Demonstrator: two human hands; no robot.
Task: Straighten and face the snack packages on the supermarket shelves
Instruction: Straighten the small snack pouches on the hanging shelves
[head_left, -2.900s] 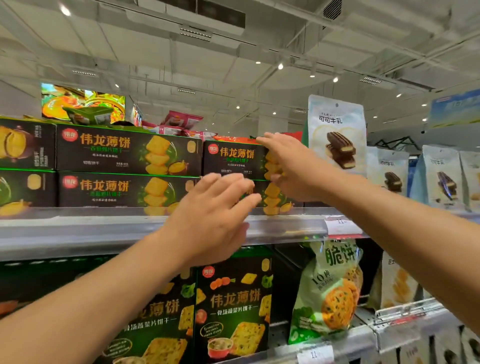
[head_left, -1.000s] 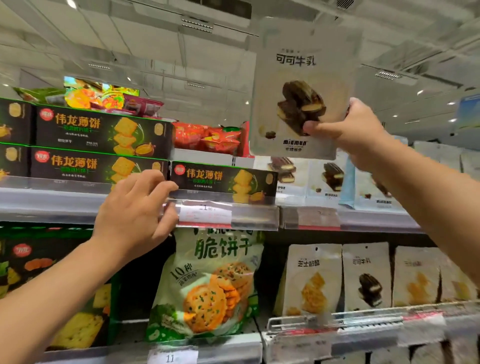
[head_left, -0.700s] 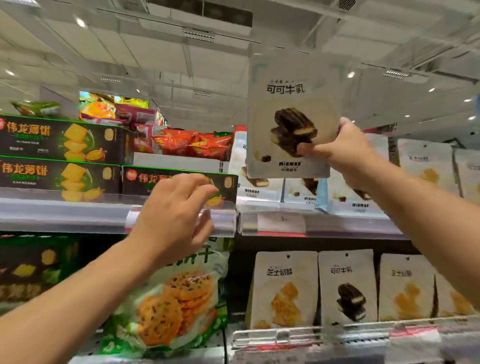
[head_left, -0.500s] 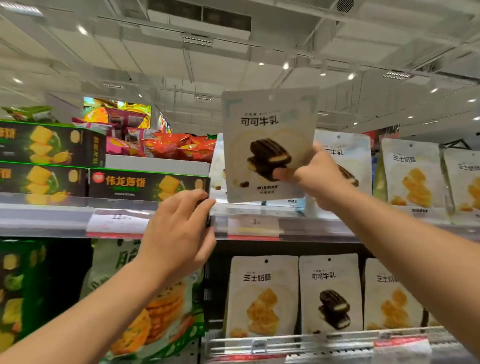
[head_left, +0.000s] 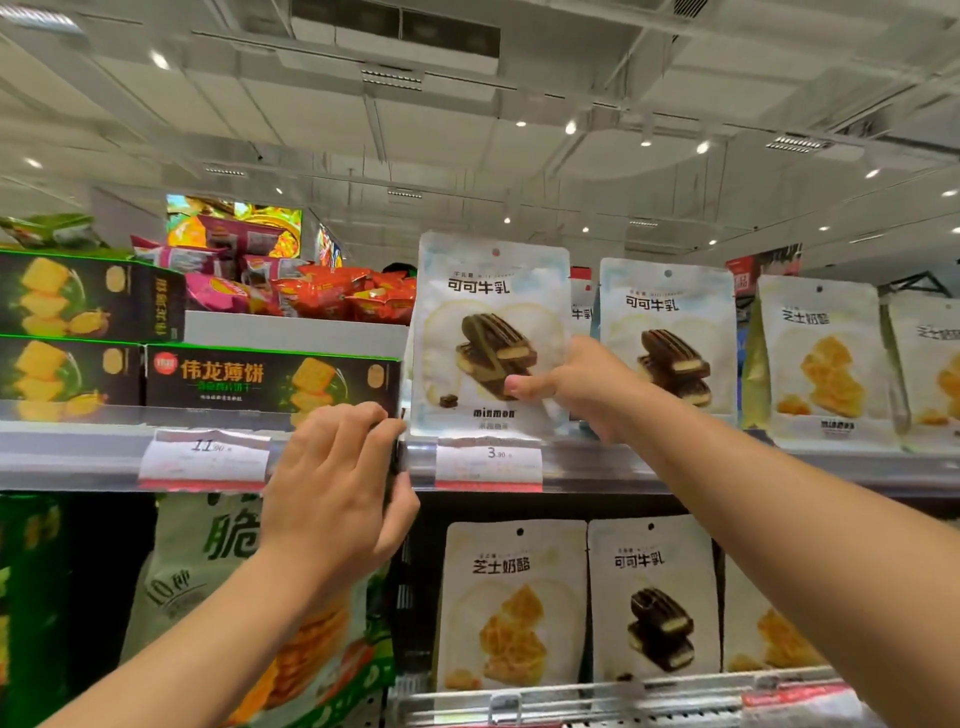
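The right hand (head_left: 582, 387) is gripping a cocoa pouch (head_left: 491, 332) at its lower right edge, thumb across the front and the other digits behind it. The pouch is standing upright, face forward, at the left end of a row of white pouches on the top shelf (head_left: 613, 467), its bottom edge sitting just behind the clear shelf rail. A second cocoa pouch (head_left: 667, 338) is standing just beside it on the right, partly hidden by the right hand, and a cheese pouch (head_left: 821, 364) is standing further right.

The left hand (head_left: 337, 488) is resting on the shelf front where two rail sections meet, fingers curled over the top edge and thumb underneath, so its grip is closed on the rail. Just left of it a price tag (head_left: 205, 460) is sitting in the rail, and another tag (head_left: 491, 462) is sitting below the held pouch.

A dark green cracker box (head_left: 270, 379) is lying face forward on the shelf, just left of the held pouch. More green boxes (head_left: 78, 332) are lying stacked further left. Red snack bags (head_left: 332, 296) are lying piled behind them.

On the shelf below, white pouches (head_left: 582, 603) are standing in a row, and a green cracker bag (head_left: 218, 571) is partly hidden behind the left arm.
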